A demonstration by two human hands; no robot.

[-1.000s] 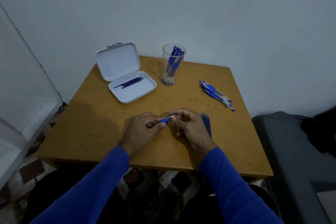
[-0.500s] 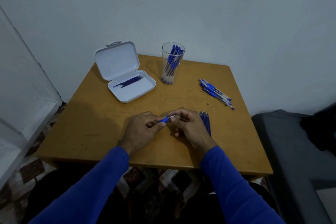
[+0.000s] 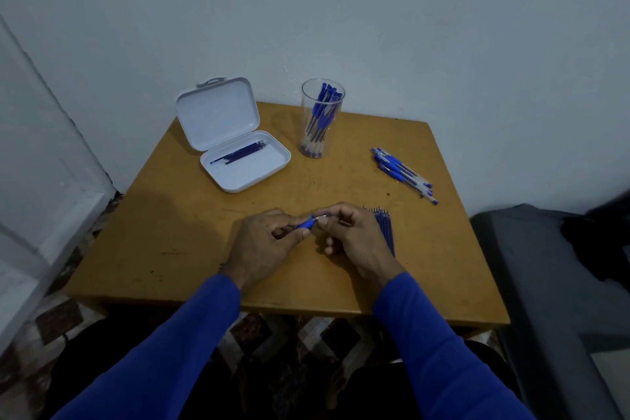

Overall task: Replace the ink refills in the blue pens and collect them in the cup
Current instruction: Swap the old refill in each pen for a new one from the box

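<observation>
Over the middle of the wooden table (image 3: pixel 170 242), my left hand (image 3: pixel 262 245) grips a blue pen (image 3: pixel 306 223) by its blue grip section. My right hand (image 3: pixel 354 235) pinches the metal tip end of that pen, right against the left hand's fingers. A clear cup (image 3: pixel 322 119) holding several blue pens stands at the back centre. Several more blue pens (image 3: pixel 404 174) lie in a loose pile at the back right. A row of blue refills (image 3: pixel 385 228) lies just right of my right hand, partly hidden by it.
An open white case (image 3: pixel 238 160) with several dark blue refills inside sits at the back left, its lid up. A white wall runs behind the table. A grey seat (image 3: pixel 545 283) stands to the right, a white door frame to the left.
Both hands stay together on the pen in the same spot; only the fingertips shift slightly at the tip.
</observation>
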